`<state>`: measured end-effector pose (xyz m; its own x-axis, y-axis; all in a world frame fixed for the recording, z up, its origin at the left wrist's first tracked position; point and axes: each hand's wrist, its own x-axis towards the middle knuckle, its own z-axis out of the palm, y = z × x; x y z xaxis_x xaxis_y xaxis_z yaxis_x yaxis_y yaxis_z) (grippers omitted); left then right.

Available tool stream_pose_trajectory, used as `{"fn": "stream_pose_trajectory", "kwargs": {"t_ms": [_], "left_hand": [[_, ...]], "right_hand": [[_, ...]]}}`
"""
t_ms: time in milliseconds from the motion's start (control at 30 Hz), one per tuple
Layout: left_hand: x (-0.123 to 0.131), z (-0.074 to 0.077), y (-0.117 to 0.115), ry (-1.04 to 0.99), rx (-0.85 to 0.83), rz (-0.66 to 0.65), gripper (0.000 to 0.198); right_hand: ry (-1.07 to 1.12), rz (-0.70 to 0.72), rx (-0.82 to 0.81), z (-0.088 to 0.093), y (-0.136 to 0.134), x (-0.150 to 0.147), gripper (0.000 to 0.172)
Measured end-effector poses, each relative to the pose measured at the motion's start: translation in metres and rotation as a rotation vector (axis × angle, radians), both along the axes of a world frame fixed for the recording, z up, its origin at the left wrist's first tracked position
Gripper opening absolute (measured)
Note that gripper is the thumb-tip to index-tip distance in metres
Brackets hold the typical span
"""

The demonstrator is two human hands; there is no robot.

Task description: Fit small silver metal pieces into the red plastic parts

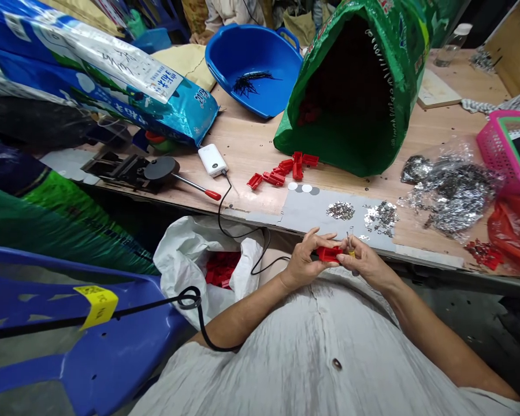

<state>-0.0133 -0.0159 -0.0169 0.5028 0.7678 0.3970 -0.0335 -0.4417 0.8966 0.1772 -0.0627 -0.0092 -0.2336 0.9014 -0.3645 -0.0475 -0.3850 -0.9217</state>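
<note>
Between the fingers of my left hand (304, 259) is a red plastic part (329, 254), held at the table's front edge. My right hand (366, 261) grips a small tool with a yellow handle (352, 253) and a thin metal shaft pointing up; its fingertips also meet the red part's right end. Just beyond my hands, two piles of small metal pieces (340, 210) (380, 216) lie on a grey sheet (301, 209). Several more red plastic parts (285, 168) lie farther back, in front of a green sack.
The open green sack (351, 156) stands behind, near a blue basin (260, 107) holding black strips. A lever tool (162, 169) and white power bank (212, 160) sit left. Bagged metal pieces (455, 190) and a pink basket (487, 136) are right. Below hangs a white sack (173, 248).
</note>
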Motion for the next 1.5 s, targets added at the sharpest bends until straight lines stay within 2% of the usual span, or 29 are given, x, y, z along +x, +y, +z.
{"fn": "stream_pose_trajectory", "kwargs": {"t_ms": [233, 333, 400, 467, 600, 667, 800, 933, 1200, 1367, 1500], "left_hand": [[-0.004, -0.006, -0.001, -0.133, -0.156, -0.081, 0.036], [-0.004, -0.010, 0.000, -0.154, -0.230, -0.079, 0.036], [-0.004, -0.011, 0.002, -0.185, -0.300, -0.055, 0.036], [-0.003, -0.013, 0.003, -0.238, -0.392, -0.010, 0.036], [0.000, -0.014, 0.007, -0.321, -0.579, 0.083, 0.038], [0.001, -0.014, 0.008, -0.339, -0.623, 0.113, 0.037], [-0.001, -0.015, 0.012, -0.318, -0.613, 0.141, 0.036], [-0.004, -0.015, 0.015, -0.270, -0.586, 0.186, 0.037], [-0.007, -0.011, 0.018, -0.236, -0.631, 0.226, 0.040], [-0.004, -0.013, 0.021, -0.263, -0.656, 0.216, 0.041], [0.000, -0.012, 0.024, -0.330, -0.727, 0.171, 0.050]], "right_hand": [[0.311, -0.057, -0.084, -0.004, -0.005, -0.012, 0.040], [0.293, -0.063, -0.067, -0.007, -0.005, -0.014, 0.039], [0.170, -0.018, -0.019, -0.006, -0.001, -0.010, 0.037], [-0.047, -0.004, 0.089, -0.002, 0.008, -0.001, 0.036], [-0.695, -0.136, 0.393, 0.002, 0.034, 0.022, 0.021], [-0.939, -0.122, 0.502, 0.000, 0.046, 0.029, 0.016], [-1.154, 0.002, 0.625, -0.008, 0.064, 0.028, 0.016], [-1.258, 0.009, 0.649, -0.012, 0.077, 0.017, 0.018], [-1.336, 0.065, 0.600, -0.014, 0.090, 0.011, 0.011], [-1.232, 0.037, 0.584, -0.012, 0.088, 0.015, 0.010], [-1.081, -0.029, 0.523, -0.004, 0.082, 0.017, 0.009]]}}
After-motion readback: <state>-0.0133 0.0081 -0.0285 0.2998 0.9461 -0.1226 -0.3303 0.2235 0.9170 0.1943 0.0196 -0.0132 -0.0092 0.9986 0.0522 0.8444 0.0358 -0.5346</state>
